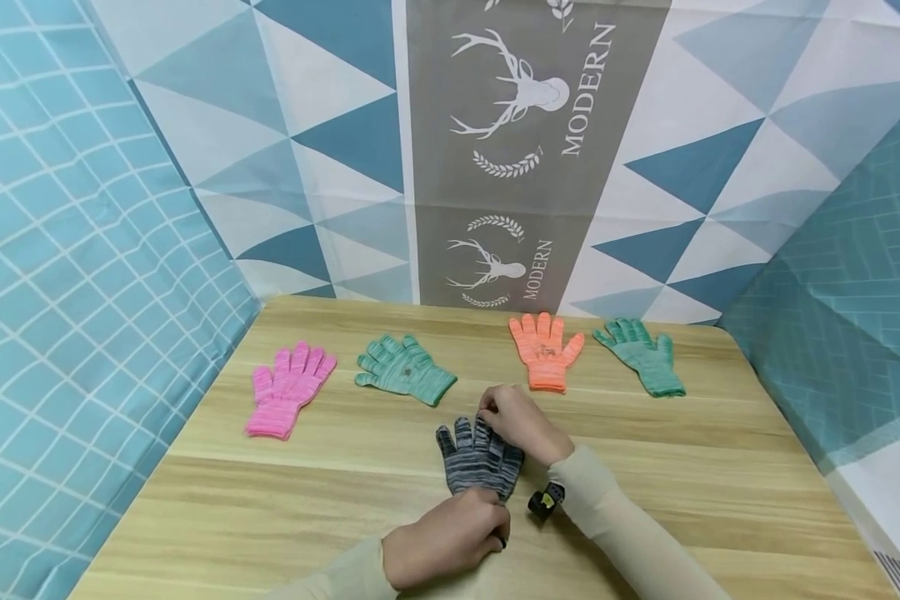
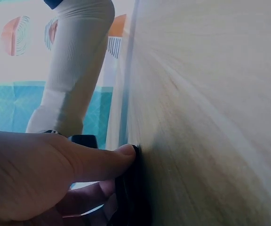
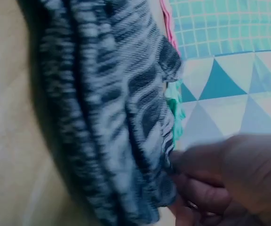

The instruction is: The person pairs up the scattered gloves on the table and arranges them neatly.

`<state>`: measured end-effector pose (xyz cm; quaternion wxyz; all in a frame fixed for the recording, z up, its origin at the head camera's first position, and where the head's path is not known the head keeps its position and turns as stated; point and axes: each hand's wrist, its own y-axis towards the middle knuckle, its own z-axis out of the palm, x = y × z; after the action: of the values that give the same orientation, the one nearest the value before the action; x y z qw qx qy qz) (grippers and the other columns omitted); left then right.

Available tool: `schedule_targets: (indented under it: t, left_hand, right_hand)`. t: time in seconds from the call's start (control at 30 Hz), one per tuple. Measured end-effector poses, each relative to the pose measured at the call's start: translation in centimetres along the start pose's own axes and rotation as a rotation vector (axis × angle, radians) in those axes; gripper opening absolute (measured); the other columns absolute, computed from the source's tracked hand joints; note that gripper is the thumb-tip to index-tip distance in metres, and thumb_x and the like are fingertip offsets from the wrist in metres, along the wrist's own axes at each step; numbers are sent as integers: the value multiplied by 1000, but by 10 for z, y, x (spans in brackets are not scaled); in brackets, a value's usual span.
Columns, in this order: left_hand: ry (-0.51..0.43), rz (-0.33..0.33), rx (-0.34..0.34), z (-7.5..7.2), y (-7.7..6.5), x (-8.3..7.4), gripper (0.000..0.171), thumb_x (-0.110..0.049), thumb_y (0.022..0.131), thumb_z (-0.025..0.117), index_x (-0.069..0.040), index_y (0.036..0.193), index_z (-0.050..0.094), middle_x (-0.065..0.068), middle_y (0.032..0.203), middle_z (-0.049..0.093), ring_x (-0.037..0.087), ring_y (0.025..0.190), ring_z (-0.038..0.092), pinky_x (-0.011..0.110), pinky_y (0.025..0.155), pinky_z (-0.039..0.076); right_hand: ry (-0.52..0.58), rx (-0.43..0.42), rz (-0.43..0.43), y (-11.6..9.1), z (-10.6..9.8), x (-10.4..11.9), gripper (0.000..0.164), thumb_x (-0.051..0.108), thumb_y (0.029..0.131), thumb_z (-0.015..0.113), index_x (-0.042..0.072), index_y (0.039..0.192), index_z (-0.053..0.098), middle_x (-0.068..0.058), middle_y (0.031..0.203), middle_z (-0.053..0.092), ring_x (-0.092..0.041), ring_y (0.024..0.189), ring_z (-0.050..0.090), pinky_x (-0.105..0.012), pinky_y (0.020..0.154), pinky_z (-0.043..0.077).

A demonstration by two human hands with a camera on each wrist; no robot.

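A grey-and-black striped knit glove (image 1: 474,462) lies on the wooden table, its fingers pointing to the back. My left hand (image 1: 450,533) pinches its cuff end; in the left wrist view the thumb presses on a dark edge (image 2: 128,193) close over the tabletop. With thumb and fingers my right hand (image 1: 523,423) pinches a fingertip at the glove's far right side. In the right wrist view the striped knit (image 3: 121,108) shows thick, layered edges, and the right hand (image 3: 229,174) holds its end. The cuff is mostly hidden under the left hand.
Along the back of the table (image 1: 307,492) lie a pink glove (image 1: 291,390), a green glove (image 1: 407,368), an orange glove (image 1: 546,352) and another green glove (image 1: 643,357). Patterned cloth walls (image 1: 330,125) stand behind and on both sides.
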<state>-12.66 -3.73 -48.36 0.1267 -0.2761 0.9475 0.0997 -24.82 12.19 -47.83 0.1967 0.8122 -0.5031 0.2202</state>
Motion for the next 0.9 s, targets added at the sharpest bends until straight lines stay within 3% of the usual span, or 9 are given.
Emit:
schedule_targets:
  t: [0.1, 0.4, 0.63, 0.77, 0.83, 0.9]
  left_hand:
    - [6, 3, -2, 0, 0, 0, 11, -13, 89, 78, -23, 85, 74, -15, 82, 62, -6, 75, 53, 4, 67, 39]
    - [-12, 0, 1, 0, -1, 1, 12, -13, 89, 77, -23, 84, 74, -15, 82, 61, -7, 75, 52, 4, 66, 38]
    - [-44, -9, -25, -3, -7, 2, 8, -19, 92, 76, -23, 86, 73, -16, 83, 61, -9, 76, 51, 4, 67, 40]
    - [-93, -79, -178, -10, -10, 7, 8, -18, 97, 70, -18, 90, 76, -12, 85, 68, -5, 78, 59, 8, 70, 48]
    - [-72, -166, -280, -15, -13, 13, 6, -15, 95, 71, -14, 93, 77, -7, 86, 71, 1, 79, 64, 14, 70, 53]
    - [1, -265, -339, -20, -16, 21, 8, -17, 93, 74, -11, 97, 77, -1, 91, 73, 9, 82, 67, 22, 72, 57]
  right_hand:
    - [21, -30, 3, 1, -2, 1, 7, 4, 95, 71, 8, 92, 76, -4, 88, 74, -11, 76, 66, -29, 67, 56]
    - [-6, 23, -19, 5, 4, -2, 1, 6, 92, 76, 6, 91, 75, -2, 85, 73, -10, 76, 65, -28, 69, 56]
    - [-32, 30, -99, -1, 3, 17, 7, 11, 96, 73, 7, 100, 77, -4, 93, 70, -15, 85, 66, -30, 74, 57]
    - [-36, 59, -74, -17, -7, 30, 10, 11, 97, 71, 6, 102, 78, -4, 91, 72, -11, 77, 63, -28, 68, 54]
    - [-31, 77, -47, -28, -13, 35, 9, 9, 96, 71, 5, 101, 78, -3, 89, 73, -10, 73, 61, -27, 64, 53]
    - [-32, 104, -35, -39, -17, 39, 8, 8, 95, 73, 5, 100, 77, -3, 88, 71, -10, 72, 60, -27, 62, 52]
